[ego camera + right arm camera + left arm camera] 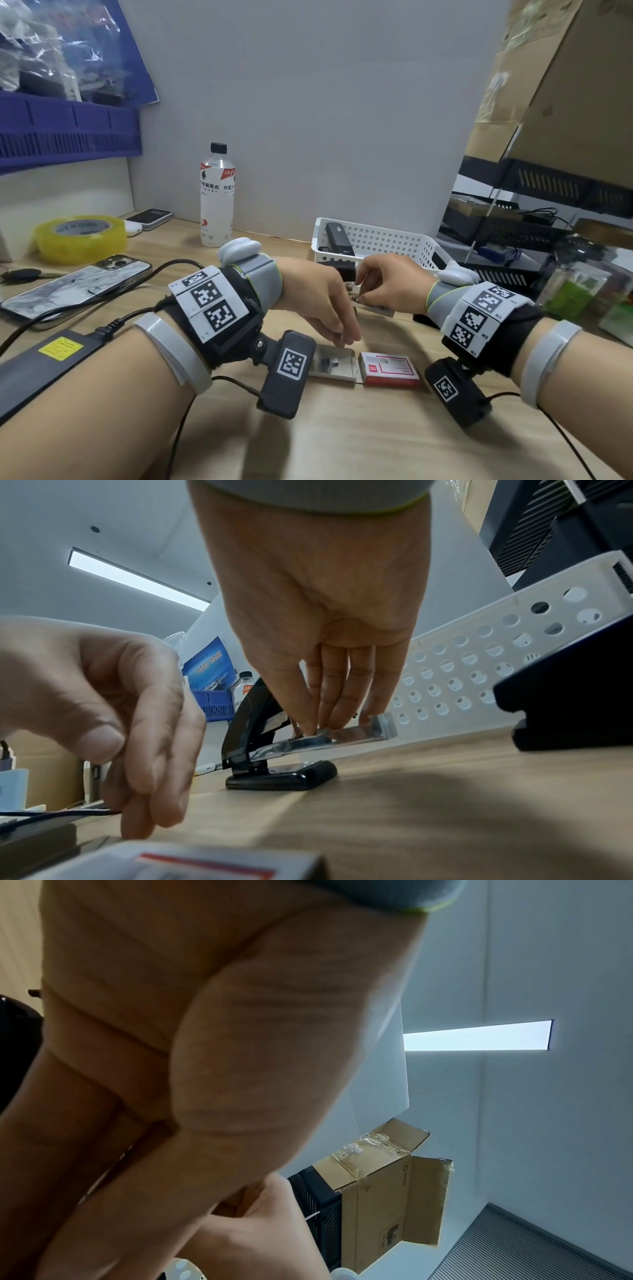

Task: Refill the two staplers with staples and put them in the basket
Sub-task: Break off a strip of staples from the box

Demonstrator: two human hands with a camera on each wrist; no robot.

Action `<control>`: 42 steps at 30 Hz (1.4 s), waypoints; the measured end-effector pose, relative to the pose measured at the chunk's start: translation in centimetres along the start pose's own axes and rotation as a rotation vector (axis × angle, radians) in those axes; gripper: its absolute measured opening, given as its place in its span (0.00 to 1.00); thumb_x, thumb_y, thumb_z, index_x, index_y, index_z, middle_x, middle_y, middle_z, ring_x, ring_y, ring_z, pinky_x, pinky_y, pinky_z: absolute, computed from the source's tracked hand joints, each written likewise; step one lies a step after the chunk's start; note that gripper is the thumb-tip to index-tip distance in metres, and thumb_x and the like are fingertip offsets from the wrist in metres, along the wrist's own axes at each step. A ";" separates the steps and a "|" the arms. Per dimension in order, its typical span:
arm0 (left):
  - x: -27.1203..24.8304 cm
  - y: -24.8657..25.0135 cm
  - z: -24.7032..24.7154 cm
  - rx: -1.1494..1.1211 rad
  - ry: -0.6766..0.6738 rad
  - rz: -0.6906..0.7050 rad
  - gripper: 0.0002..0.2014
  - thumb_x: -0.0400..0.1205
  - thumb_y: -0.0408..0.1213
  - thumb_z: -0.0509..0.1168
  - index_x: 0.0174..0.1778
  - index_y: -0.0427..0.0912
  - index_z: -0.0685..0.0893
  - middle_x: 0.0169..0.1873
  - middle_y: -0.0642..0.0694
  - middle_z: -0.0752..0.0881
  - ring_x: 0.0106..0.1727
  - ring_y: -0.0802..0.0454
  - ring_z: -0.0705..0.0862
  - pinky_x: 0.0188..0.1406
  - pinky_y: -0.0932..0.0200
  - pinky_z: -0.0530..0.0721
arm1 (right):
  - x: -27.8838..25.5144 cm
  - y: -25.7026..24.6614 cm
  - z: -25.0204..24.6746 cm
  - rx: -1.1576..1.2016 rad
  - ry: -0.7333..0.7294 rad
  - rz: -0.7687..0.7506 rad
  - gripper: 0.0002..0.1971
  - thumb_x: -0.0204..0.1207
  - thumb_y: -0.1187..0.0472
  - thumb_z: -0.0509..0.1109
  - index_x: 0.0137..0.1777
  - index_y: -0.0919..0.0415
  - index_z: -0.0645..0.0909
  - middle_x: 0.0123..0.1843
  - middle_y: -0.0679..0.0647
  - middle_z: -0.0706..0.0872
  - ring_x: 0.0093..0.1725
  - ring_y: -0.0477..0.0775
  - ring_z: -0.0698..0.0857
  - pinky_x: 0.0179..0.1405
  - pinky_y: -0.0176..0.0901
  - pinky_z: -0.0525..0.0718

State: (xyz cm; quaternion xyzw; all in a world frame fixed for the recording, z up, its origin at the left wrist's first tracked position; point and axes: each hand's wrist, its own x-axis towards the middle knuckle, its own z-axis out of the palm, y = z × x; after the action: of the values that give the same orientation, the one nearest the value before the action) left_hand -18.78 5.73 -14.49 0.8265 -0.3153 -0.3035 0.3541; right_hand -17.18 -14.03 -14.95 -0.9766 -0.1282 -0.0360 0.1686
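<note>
Right hand [318, 588] fingers [337, 696] pinching staples into open stapler [274, 750] rail; left hand [113, 704] slack, empty, 9 o'clock. Risk: strip misaligns, jams.

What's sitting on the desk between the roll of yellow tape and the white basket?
A water bottle stands between the tape and basket, seen in the head view.

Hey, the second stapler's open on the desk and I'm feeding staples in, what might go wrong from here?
1. The right hand presses staples into the open stapler's metal rail with fingertips only; the strip may seat crooked or break apart.
2. The stapler's lid stands raised; closing it might catch the fingertips on the rail.
3. The left hand hangs over the open staple box; a nudge may scatter staples.
</note>
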 end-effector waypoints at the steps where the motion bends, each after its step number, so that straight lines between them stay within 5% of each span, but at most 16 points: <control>1: 0.0 0.0 0.0 0.001 -0.002 0.008 0.15 0.84 0.19 0.61 0.61 0.33 0.90 0.46 0.47 0.93 0.50 0.54 0.92 0.64 0.57 0.87 | 0.0 0.0 0.0 0.004 0.001 0.001 0.10 0.69 0.62 0.78 0.49 0.51 0.87 0.43 0.45 0.94 0.49 0.46 0.91 0.53 0.45 0.88; 8: -0.1 0.0 -0.6 -0.063 0.037 0.037 0.11 0.84 0.25 0.66 0.60 0.32 0.90 0.54 0.37 0.93 0.53 0.49 0.92 0.56 0.60 0.89 | -0.1 -0.1 0.0 -0.009 0.036 -0.008 0.10 0.69 0.60 0.79 0.50 0.50 0.86 0.43 0.44 0.93 0.48 0.46 0.90 0.50 0.43 0.87; 13: -0.3 0.4 -1.7 -0.089 0.503 0.088 0.05 0.79 0.39 0.75 0.47 0.43 0.92 0.36 0.49 0.92 0.40 0.57 0.89 0.43 0.60 0.89 | 0.0 -0.2 0.2 -0.028 0.020 -0.008 0.10 0.68 0.61 0.81 0.49 0.53 0.88 0.43 0.46 0.94 0.47 0.48 0.91 0.51 0.43 0.88; 15: -0.3 0.3 -2.2 -0.075 0.706 0.097 0.04 0.80 0.41 0.75 0.46 0.45 0.90 0.36 0.51 0.89 0.40 0.56 0.86 0.38 0.61 0.85 | 0.0 -0.4 0.3 -0.025 0.007 -0.004 0.10 0.68 0.61 0.82 0.49 0.55 0.89 0.43 0.47 0.94 0.48 0.49 0.91 0.51 0.45 0.88; 17: -0.3 -0.1 -2.5 -0.038 0.774 0.067 0.06 0.80 0.41 0.74 0.51 0.46 0.89 0.38 0.51 0.87 0.43 0.54 0.84 0.41 0.60 0.83 | 0.0 -0.5 0.0 -0.049 -0.012 -0.002 0.09 0.69 0.60 0.81 0.50 0.54 0.89 0.44 0.47 0.94 0.48 0.49 0.91 0.52 0.44 0.88; 20: -0.4 -1.0 -2.9 0.047 0.673 -0.059 0.16 0.79 0.42 0.75 0.63 0.50 0.86 0.54 0.47 0.89 0.55 0.49 0.87 0.58 0.52 0.85 | -0.3 -0.2 -1.0 -0.136 -0.061 0.058 0.04 0.75 0.55 0.76 0.48 0.49 0.88 0.48 0.45 0.90 0.50 0.49 0.88 0.49 0.41 0.84; 23: -0.3 -1.6 -3.0 0.152 0.593 -0.157 0.22 0.81 0.42 0.73 0.73 0.52 0.82 0.64 0.48 0.88 0.60 0.47 0.86 0.60 0.52 0.85 | -0.9 0.3 -1.7 -0.131 -0.147 0.257 0.07 0.79 0.60 0.68 0.48 0.55 0.88 0.44 0.50 0.94 0.46 0.52 0.93 0.48 0.44 0.92; 26: -0.2 -2.2 -3.1 0.213 0.587 -0.190 0.22 0.81 0.43 0.72 0.73 0.56 0.82 0.61 0.48 0.89 0.57 0.47 0.87 0.55 0.55 0.84 | -1.5 0.3 -1.6 0.035 -0.216 0.386 0.13 0.79 0.67 0.62 0.50 0.68 0.89 0.40 0.59 0.95 0.43 0.57 0.96 0.51 0.54 0.94; 29: 0.0 -2.6 -3.2 0.249 0.610 -0.185 0.20 0.81 0.42 0.72 0.70 0.56 0.84 0.60 0.48 0.90 0.55 0.46 0.88 0.57 0.53 0.85 | -1.7 0.0 -1.4 0.096 -0.174 0.368 0.14 0.80 0.69 0.60 0.52 0.70 0.88 0.41 0.61 0.95 0.43 0.57 0.96 0.51 0.54 0.94; 35: 0.1 -3.1 -3.5 0.319 0.611 -0.131 0.20 0.82 0.38 0.72 0.70 0.54 0.86 0.60 0.47 0.90 0.54 0.46 0.86 0.51 0.57 0.81 | -0.7 -1.7 0.2 -0.093 -0.156 0.226 0.14 0.80 0.62 0.64 0.64 0.51 0.77 0.41 0.50 0.95 0.45 0.49 0.93 0.56 0.52 0.91; 39: 0.1 -3.6 -3.9 0.356 0.614 -0.090 0.19 0.81 0.39 0.73 0.68 0.55 0.88 0.57 0.49 0.91 0.51 0.50 0.85 0.50 0.59 0.79 | -0.2 -2.9 0.8 -0.136 -0.125 0.177 0.19 0.74 0.63 0.65 0.65 0.53 0.70 0.51 0.57 0.92 0.52 0.61 0.90 0.57 0.57 0.89; 42: 0.3 -3.9 -3.9 0.393 0.617 -0.073 0.18 0.81 0.39 0.73 0.67 0.54 0.88 0.55 0.48 0.91 0.50 0.49 0.84 0.50 0.58 0.78 | 0.0 -3.4 0.8 -0.123 -0.110 0.176 0.22 0.72 0.64 0.66 0.65 0.52 0.67 0.47 0.59 0.92 0.48 0.62 0.91 0.55 0.59 0.90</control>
State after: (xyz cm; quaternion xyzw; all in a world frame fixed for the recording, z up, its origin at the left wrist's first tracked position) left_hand -14.56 9.23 -15.38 0.9420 -0.2165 0.0142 0.2560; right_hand -18.04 -10.65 -14.65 -0.9931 -0.0486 0.0246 0.1034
